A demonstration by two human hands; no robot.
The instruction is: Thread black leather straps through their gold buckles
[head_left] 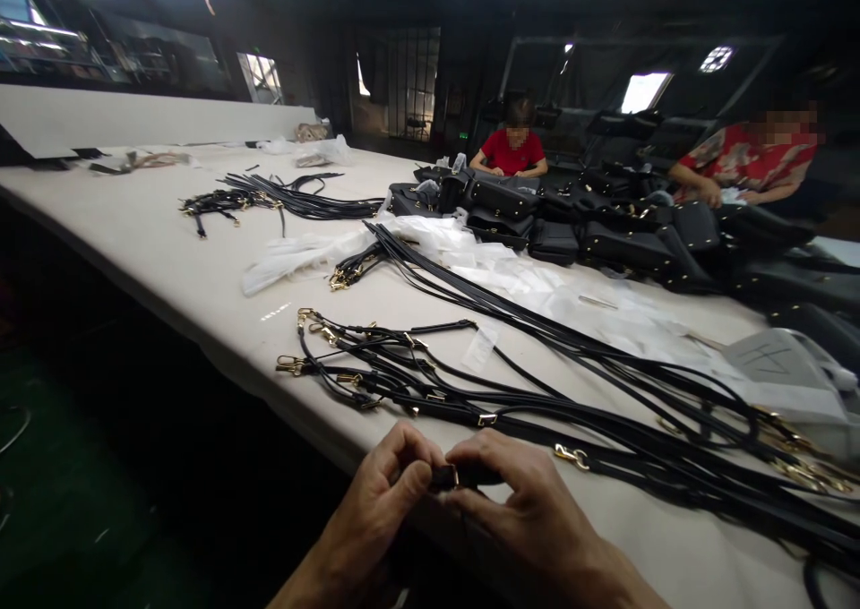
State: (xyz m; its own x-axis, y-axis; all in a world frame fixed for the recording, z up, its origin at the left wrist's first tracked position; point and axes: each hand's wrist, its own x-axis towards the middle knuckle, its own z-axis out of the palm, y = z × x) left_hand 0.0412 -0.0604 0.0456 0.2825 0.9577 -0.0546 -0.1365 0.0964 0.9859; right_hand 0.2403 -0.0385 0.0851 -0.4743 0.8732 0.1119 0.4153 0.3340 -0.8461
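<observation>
Both my hands meet at the near edge of the table around one black strap [442, 478] with a small gold buckle [456, 476]. My left hand [386, 493] pinches the strap on the left of the buckle, thumb on top. From the right, my right hand [530, 493] grips the strap close to the buckle with thumb and fingers. The rest of this strap is hidden below my hands. Just beyond them lies a bundle of black straps [524, 403] with gold snap hooks and buckles.
More black straps [329, 201] lie farther back on the pale table [221, 313]. White wrapping sheets [430, 242] spread across the middle. Black bags [605, 242] are piled at the far right, with two people [514, 152] behind them. A white container [779, 367] stands at right.
</observation>
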